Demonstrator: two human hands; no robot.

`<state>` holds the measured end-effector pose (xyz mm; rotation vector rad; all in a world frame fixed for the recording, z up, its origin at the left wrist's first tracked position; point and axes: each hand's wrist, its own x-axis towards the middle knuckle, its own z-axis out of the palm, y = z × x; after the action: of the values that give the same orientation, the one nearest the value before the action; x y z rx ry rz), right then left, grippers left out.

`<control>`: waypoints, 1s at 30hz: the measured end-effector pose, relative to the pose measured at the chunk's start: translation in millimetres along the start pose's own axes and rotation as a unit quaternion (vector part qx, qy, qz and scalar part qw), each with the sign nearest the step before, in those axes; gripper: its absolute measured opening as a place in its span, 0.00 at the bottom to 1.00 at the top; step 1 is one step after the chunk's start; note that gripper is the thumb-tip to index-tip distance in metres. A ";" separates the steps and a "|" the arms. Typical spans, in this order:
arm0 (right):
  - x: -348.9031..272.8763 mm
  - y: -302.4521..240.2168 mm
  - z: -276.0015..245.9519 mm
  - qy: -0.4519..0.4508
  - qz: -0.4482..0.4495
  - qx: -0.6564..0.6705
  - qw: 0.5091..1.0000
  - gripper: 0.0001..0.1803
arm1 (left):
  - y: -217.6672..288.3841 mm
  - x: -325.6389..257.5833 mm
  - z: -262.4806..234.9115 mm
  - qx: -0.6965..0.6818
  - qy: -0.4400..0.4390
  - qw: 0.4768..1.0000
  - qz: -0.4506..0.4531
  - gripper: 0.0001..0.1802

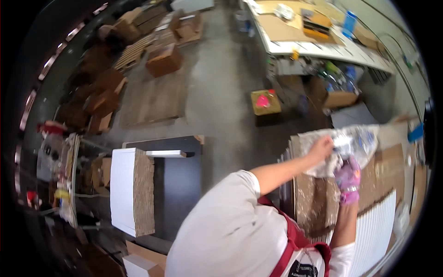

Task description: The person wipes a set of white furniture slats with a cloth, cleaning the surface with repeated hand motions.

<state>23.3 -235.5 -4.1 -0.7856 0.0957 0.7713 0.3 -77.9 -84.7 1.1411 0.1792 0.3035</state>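
My left hand [321,148], bare, reaches across to the right side with its fingers closed at the edge of a shiny clear plastic piece [342,142]. Just nearer, my right hand [348,177] wears a pink and purple patterned glove. Its fingers are bent beside a crumpled whitish bit [334,165]; what they hold is hidden. Both hands are over a crumpled translucent plastic bag [315,165], which has bluish patches at its right end. The bag rests on a brown cardboard surface [386,162]. Shiny brown wrapped material [316,201] lies nearer to me.
White ribbed panels [376,231] lie at the near right. To my left, a stack of white-faced boards [123,191] stands on a dark table [183,184]. A yellow box [266,102] stands ahead, before a white workbench [281,47]. Cardboard boxes [164,60] and a pallet [134,53] sit far left.
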 end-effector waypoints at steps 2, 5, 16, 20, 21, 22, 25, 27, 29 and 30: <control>-5.9 -0.4 6.2 0.009 0.008 -0.014 1.000 0.20 | 0.6 3.4 -3.4 0.090 0.015 0.996 0.006 0.04; -5.3 1.3 5.0 0.045 -0.006 -0.019 0.999 0.15 | 38.9 -4.2 -14.5 0.139 -0.002 0.989 0.042 0.03; 13.2 -12.8 4.5 0.018 -0.114 -0.101 0.988 0.15 | 98.2 -20.6 -9.6 0.479 -0.034 0.864 0.151 0.04; 20.9 -6.0 10.8 0.085 -0.162 -0.339 0.923 0.09 | 107.1 -18.6 -3.2 0.574 -0.059 0.791 0.204 0.06; 18.8 -6.6 11.4 0.080 -0.165 -0.374 0.909 0.09 | 108.3 -17.3 -4.3 0.585 -0.064 0.781 0.209 0.06; 16.0 -6.5 13.0 0.076 -0.168 -0.408 0.894 0.08 | 108.7 -16.1 -4.9 0.596 -0.069 0.771 0.214 0.06; 2.9 -10.8 15.6 0.089 -0.133 -0.454 0.876 0.07 | 105.9 -13.8 -4.6 0.630 -0.071 0.745 0.208 0.07; 0.1 -13.6 7.2 0.065 -0.117 -0.480 0.867 0.09 | 110.2 -12.7 -2.5 0.617 -0.080 0.762 0.181 0.06; -5.6 -15.4 0.0 0.069 -0.119 -0.446 0.884 0.09 | 112.0 -9.9 -2.1 0.602 -0.077 0.776 0.174 0.06; -7.0 -15.5 -0.9 0.067 -0.120 -0.429 0.893 0.10 | 112.2 -7.7 -4.8 0.596 -0.068 0.780 0.180 0.06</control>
<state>28.6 -247.2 7.0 -1.6600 -0.2368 0.4996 -24.8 -33.4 15.7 2.4799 -0.0050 0.4590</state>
